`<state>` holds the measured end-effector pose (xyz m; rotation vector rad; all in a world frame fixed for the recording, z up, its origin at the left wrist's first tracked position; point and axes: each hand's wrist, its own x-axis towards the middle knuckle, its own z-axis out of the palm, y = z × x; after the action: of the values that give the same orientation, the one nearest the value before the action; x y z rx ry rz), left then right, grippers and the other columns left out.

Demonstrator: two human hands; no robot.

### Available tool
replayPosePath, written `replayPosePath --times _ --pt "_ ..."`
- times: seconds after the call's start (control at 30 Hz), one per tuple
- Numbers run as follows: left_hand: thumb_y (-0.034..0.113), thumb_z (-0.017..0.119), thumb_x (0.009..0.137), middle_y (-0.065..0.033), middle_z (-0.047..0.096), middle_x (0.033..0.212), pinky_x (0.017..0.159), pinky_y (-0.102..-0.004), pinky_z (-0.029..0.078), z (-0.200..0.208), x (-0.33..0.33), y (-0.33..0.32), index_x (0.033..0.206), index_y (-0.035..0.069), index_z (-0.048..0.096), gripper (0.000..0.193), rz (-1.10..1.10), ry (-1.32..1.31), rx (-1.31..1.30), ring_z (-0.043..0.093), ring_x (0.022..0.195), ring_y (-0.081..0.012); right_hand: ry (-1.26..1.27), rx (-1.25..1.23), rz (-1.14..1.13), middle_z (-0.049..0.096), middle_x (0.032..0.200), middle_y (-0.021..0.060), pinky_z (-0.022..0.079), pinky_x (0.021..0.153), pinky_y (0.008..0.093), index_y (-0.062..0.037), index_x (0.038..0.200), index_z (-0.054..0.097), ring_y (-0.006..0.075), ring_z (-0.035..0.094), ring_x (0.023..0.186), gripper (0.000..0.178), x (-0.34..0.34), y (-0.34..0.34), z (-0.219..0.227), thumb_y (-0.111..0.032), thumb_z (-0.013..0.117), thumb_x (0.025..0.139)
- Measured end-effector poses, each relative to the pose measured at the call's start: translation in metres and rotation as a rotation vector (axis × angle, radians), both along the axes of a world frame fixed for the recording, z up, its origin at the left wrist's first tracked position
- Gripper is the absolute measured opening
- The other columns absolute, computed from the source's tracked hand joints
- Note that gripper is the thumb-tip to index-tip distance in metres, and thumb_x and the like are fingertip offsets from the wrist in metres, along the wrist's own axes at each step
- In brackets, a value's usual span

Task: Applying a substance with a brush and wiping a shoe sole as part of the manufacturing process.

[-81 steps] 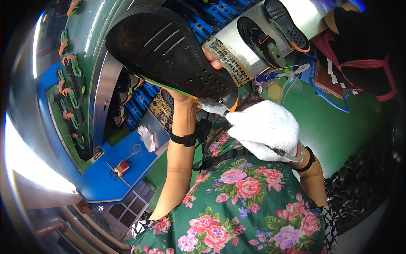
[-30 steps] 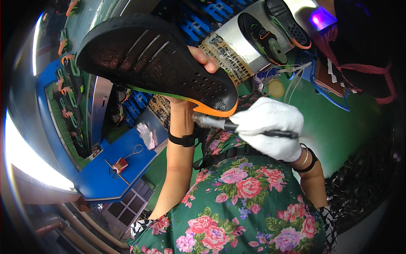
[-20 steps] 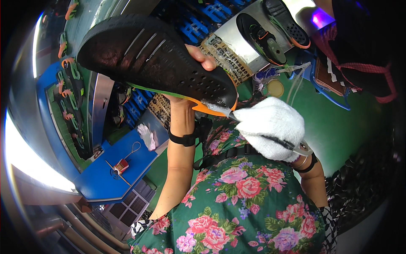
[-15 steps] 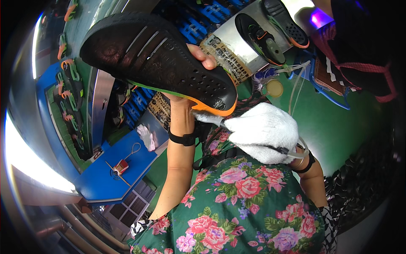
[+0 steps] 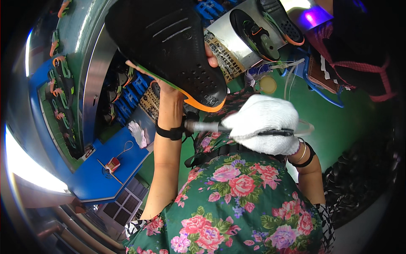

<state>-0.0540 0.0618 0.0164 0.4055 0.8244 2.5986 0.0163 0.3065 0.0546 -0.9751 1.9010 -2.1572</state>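
Note:
My bare left hand is closed around the edges of a black shoe sole with an orange and green rim. Small round holes and three slots mark its upturned face, and fingertips show at its right edge. In a white knit glove, my right hand is wrapped round a brush, its slim shaft pointing left. Motion blurs the brush tip, which overlaps my left wristband in the picture; whether they touch I cannot tell. A clear tube loops behind the gloved hand.
More soles and a shoe upper rest on a metal ledge at the upper right. On the left, several shoe parts line a green belt. A pale glove and a red object lie on a blue table.
The sole has tilted and swung to the right at its far end, while its near end has come slightly lower. The brush has moved away from the sole's rim, down toward my left wrist.

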Motion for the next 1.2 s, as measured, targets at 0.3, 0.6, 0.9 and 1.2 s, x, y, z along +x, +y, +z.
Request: replayPosePath --times 0.3,0.6,0.9,1.2 --pt "0.094 0.039 0.078 -0.0249 0.064 0.111 0.075 -0.0437 0.060 -0.012 0.003 -0.006 0.144 -0.001 0.046 0.116 -0.039 -0.239 -0.082 0.067 0.092 -0.0360 0.148 0.038 0.083 0.077 0.103 0.0067 0.056 0.067 0.0335 -0.0110 0.103 0.078 0.0222 0.070 0.076 0.030 -0.003 -0.002 -0.001 -0.005 0.081 0.074" --pt "0.095 0.036 0.077 -0.0263 0.064 0.118 0.075 -0.0474 0.063 -0.003 -0.003 -0.004 0.146 -0.001 0.043 0.119 -0.081 -0.356 -0.105 0.072 0.089 -0.0384 0.144 -0.021 0.164 0.076 0.100 0.0072 0.056 0.068 0.0323 -0.0082 0.102 0.078 0.0216 0.069 0.081 0.028 -0.006 -0.010 -0.005 -0.007 0.081 0.074" --pt "0.083 0.037 0.088 -0.0239 0.069 0.117 0.074 -0.0497 0.066 -0.003 0.000 -0.012 0.145 0.000 0.047 0.101 -0.246 -0.420 -0.162 0.075 0.086 -0.0373 0.329 0.221 0.119 0.076 0.105 0.0082 0.056 0.067 0.0338 -0.0107 0.102 0.077 0.0244 0.070 0.081 0.026 -0.004 -0.024 -0.015 -0.010 0.081 0.077" --pt "0.066 0.046 0.099 -0.0209 0.073 0.103 0.066 -0.0405 0.067 0.004 -0.002 -0.015 0.134 -0.004 0.056 0.079 -0.307 -0.616 -0.504 0.076 0.076 -0.0283 0.513 0.400 0.249 0.074 0.107 0.0062 0.056 0.069 0.0351 -0.0134 0.114 0.073 0.0236 0.069 0.082 0.036 -0.012 -0.026 -0.017 -0.012 0.077 0.078"
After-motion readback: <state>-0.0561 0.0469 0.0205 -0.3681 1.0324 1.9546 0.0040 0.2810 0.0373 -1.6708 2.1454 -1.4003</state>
